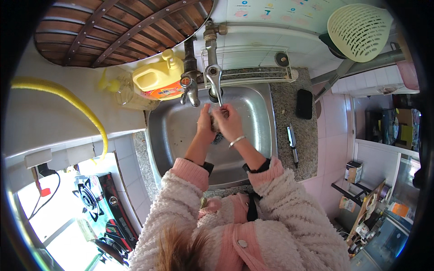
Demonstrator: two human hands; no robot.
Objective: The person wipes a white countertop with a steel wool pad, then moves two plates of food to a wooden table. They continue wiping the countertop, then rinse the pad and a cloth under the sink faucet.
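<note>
Over the stainless steel sink (172, 149), my two hands meet below a metal tap (214, 74) with a long lever. Between them is a small brownish lump (215, 124), mostly covered by my fingers, so its kind does not show. My left hand (205, 122) cups it from the left, thumb up. Curled over it from the right is my right hand (230, 123), its fingers close beneath the spout. Part of the dark drain (219, 138) shows below the hands. A second tap (191, 86) stands to the left, apart from both hands.
On the right granite counter lie a knife (293, 143) and a black rectangular object (304, 104). A yellow jug (158, 77) stands left of the taps, a wire rack (248, 67) behind the sink. A pale colander (359, 34) hangs at upper right; a gas stove (106, 198) is at lower left.
</note>
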